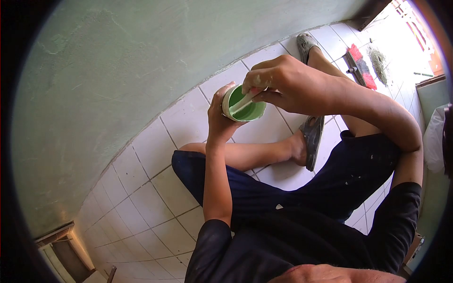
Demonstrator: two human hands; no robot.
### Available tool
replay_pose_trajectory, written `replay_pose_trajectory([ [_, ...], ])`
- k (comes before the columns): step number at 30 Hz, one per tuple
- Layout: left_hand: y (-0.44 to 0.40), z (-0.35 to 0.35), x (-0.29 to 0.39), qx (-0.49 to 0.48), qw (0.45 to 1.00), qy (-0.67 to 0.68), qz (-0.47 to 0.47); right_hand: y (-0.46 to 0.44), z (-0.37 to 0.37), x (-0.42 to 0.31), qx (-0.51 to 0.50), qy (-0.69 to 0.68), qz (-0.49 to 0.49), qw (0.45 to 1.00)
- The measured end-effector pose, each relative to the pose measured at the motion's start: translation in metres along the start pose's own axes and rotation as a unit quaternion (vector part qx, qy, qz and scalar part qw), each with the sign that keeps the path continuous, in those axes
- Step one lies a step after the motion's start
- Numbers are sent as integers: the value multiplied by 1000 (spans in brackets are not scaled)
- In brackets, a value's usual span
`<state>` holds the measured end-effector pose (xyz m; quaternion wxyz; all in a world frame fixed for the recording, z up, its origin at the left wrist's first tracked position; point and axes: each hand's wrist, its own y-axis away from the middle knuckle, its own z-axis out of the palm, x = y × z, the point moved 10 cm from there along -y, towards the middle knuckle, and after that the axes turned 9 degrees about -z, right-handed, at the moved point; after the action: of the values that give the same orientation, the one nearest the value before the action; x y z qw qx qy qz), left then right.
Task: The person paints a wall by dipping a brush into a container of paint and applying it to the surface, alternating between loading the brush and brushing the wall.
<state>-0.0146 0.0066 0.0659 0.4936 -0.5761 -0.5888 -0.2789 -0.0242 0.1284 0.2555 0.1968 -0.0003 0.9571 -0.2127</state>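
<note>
A small cup (226,104) with green paint inside is tilted, its mouth facing up and to the right. My left hand (220,118) is wrapped round the outside of the cup. Above the cup's right side, my right hand (273,81) pinches a pale, paint-smeared stick-like tool (243,102), whose lower end dips into the cup. Its tip is hard to make out against the green. Pale smears mark the fingers of my right hand.
A green wall (108,70) rises along the left, beside the white tiled floor (155,141). A red-and-black broom head (361,68) and a heap of debris (378,63) lie at the upper right. A plastic bag (435,139) hangs at the far right.
</note>
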Motion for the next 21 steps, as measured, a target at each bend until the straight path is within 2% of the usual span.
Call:
replay_pose_trajectory([
  [1, 0, -1, 2, 6, 1000, 1, 3, 3, 0, 9, 4, -27, 45, 999],
  [8, 1, -3, 2, 21, 999, 16, 21, 5, 0, 0, 52, 21, 17, 998],
  [10, 0, -1, 2, 13, 1000, 7, 16, 6, 11, -5, 19, 125, -19, 992],
  [13, 1, 1, 13, 19, 998, -12, 56, 9, 25, -5, -37, 153, -13, 987],
  [21, 3, 4, 14, 14, 999, -14, 50, 10, 48, 2, -91, 175, -9, 980],
])
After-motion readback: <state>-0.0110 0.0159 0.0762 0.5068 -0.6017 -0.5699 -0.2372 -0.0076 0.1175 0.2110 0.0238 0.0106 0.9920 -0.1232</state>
